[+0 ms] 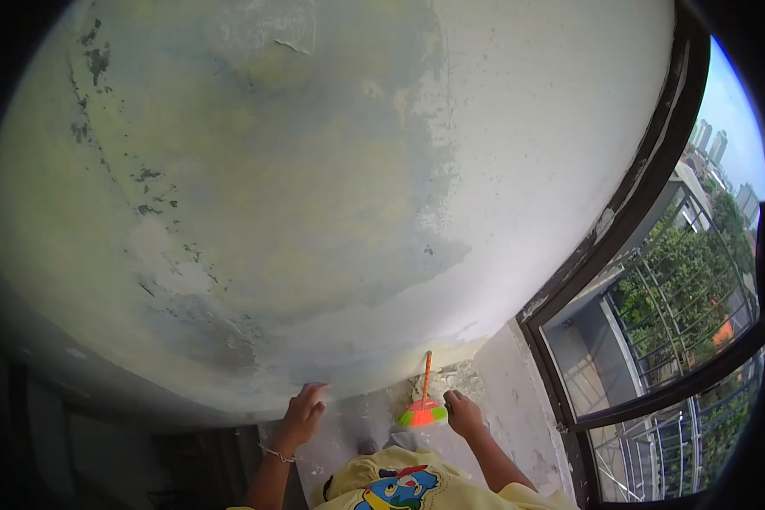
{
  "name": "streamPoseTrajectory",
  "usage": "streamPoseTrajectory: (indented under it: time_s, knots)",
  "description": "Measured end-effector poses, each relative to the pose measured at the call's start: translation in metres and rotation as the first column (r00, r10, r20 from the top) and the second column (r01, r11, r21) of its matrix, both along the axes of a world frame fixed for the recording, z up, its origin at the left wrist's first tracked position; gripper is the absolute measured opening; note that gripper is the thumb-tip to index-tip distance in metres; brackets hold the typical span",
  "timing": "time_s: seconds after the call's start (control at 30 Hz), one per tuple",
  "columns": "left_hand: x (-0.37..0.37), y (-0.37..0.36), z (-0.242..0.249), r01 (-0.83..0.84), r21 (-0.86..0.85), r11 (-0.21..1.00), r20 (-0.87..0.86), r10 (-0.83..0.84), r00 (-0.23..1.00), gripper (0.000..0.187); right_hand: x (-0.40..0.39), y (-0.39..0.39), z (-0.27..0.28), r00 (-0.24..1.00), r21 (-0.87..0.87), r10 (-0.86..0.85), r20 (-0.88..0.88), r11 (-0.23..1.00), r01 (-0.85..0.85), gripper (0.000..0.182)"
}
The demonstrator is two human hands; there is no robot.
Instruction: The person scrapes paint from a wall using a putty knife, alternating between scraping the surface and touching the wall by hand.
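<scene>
My left hand [305, 411] is raised in front of the lower wall [314, 212], its fingers apart and nothing in them. A bracelet circles that wrist. To the right, my right hand [462, 414] is closed, its fingers curled together; what it holds, if anything, is too small to make out. Between my hands, nearer the right one, a small broom [422, 411] with orange and green bristles stands with its orange handle leaning up toward the wall. The wall's paint is peeling in patches, with a loose flake near the top.
Plaster debris [463, 380] lies on the floor [512, 406] along the wall's base. A dark window frame [608, 218] curves down the right side, with metal railings [654, 297] and trees outside. Dark shapes fill the lower left.
</scene>
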State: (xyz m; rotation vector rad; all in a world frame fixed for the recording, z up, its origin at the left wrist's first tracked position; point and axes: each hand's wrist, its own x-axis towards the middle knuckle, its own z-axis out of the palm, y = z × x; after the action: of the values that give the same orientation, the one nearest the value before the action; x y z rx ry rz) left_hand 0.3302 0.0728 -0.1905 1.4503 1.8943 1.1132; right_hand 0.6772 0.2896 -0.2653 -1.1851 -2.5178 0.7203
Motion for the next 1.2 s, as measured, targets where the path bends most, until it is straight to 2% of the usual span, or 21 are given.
streamPoseTrajectory:
  time_s: [0.1,0.17,0.23,0.27,0.3,0.37,0.43,0.47,0.5,0.53,0.57,0.63,0.7,0.83,0.9,0.93,1.0,1.1,1.13,1.17,1.2]
  knots:
    - [-0.016,0.037,0.110,-0.005,0.231,0.973,-0.148,0.041,0.988,0.045,-0.012,0.058,0.070,0.980,0.129,0.001,-0.199,0.991,0.025,0.012]
    - [-0.011,0.060,0.195,0.071,0.438,0.896,-0.341,0.092,0.935,0.044,-0.029,0.091,0.135,0.928,0.147,0.029,-0.370,0.989,0.027,0.016]
    - [-0.013,0.080,0.269,0.157,0.480,0.863,-0.507,0.127,0.853,0.059,-0.050,0.105,0.217,0.785,0.087,0.062,-0.616,0.996,-0.011,0.021]
    - [-0.013,0.089,0.302,0.151,0.494,0.856,-0.589,0.202,0.782,0.053,-0.057,0.103,0.261,0.650,0.047,0.114,-0.751,0.992,-0.120,0.024]
    - [-0.013,0.097,0.332,0.147,0.510,0.848,-0.661,0.277,0.697,0.047,-0.066,0.102,0.299,0.505,0.173,0.257,-0.824,0.963,-0.208,0.038]
    - [-0.016,0.112,0.383,0.164,0.607,0.778,-0.696,0.420,0.583,0.040,-0.077,0.099,0.356,0.320,0.256,0.364,-0.875,0.908,-0.333,0.065]
    - [-0.019,0.118,0.420,0.189,0.677,0.712,-0.694,0.531,0.487,0.036,-0.097,0.085,0.408,-0.019,0.325,0.356,-0.934,0.829,-0.455,0.065]
    - [-0.026,0.119,0.432,0.185,0.680,0.710,-0.693,0.538,0.481,0.036,-0.105,0.079,0.429,-0.075,0.410,0.428,-0.901,0.780,-0.472,0.061]
    - [-0.033,0.119,0.442,0.165,0.732,0.661,-0.668,0.649,0.365,0.039,-0.114,0.071,0.447,-0.132,0.492,0.495,-0.859,0.725,-0.482,0.058]
    - [-0.040,0.118,0.451,0.155,0.782,0.603,-0.622,0.745,0.241,0.042,-0.124,0.055,0.464,-0.085,0.624,0.658,-0.748,0.654,-0.427,0.054]
    - [-0.055,0.120,0.454,0.155,0.787,0.597,-0.616,0.752,0.233,0.042,-0.139,0.038,0.477,-0.027,0.742,0.794,-0.607,0.554,-0.376,0.050]
    - [-0.097,0.125,0.448,0.106,0.851,0.514,-0.519,0.854,0.026,0.051,-0.176,0.004,0.487,-0.011,0.961,0.995,-0.100,0.094,-0.260,0.042]
    - [-0.108,0.119,0.438,0.147,0.819,0.554,-0.557,0.830,-0.028,0.057,-0.201,-0.013,0.478,0.004,0.905,0.916,0.401,-0.396,-0.154,0.036]
    - [-0.106,0.114,0.443,0.127,0.778,0.615,-0.616,0.787,-0.038,0.058,-0.271,0.010,0.488,-0.060,0.855,0.859,0.508,-0.512,-0.087,0.026]
    - [-0.104,0.112,0.441,0.114,0.778,0.618,-0.619,0.785,-0.033,0.059,-0.298,0.030,0.511,0.093,0.785,0.780,0.618,-0.619,-0.024,0.039]
    - [-0.104,0.112,0.441,0.121,0.774,0.622,-0.624,0.781,-0.021,0.059,-0.295,0.025,0.504,0.089,0.780,0.776,0.624,-0.625,-0.022,0.039]
    - [-0.105,0.111,0.443,0.129,0.777,0.616,-0.620,0.785,-0.017,0.060,-0.282,0.007,0.491,0.058,0.822,0.820,0.569,-0.570,-0.005,0.036]
    - [-0.107,0.112,0.444,0.149,0.771,0.619,-0.625,0.781,-0.011,0.059,-0.273,0.003,0.504,-0.030,0.810,0.812,0.583,-0.584,-0.054,0.035]
    - [-0.107,0.112,0.445,0.153,0.771,0.618,-0.624,0.781,-0.006,0.059,-0.281,0.021,0.526,0.025,0.906,0.907,0.421,-0.419,-0.059,0.020]
    - [-0.106,0.112,0.443,0.156,0.772,0.617,-0.625,0.781,0.005,0.059,-0.283,0.035,0.535,0.000,0.898,0.899,0.438,-0.438,0.041,0.021]
    - [-0.105,0.111,0.442,0.155,0.774,0.614,-0.623,0.782,0.014,0.059,-0.281,0.029,0.533,0.023,0.930,0.931,0.364,-0.365,0.052,0.023]
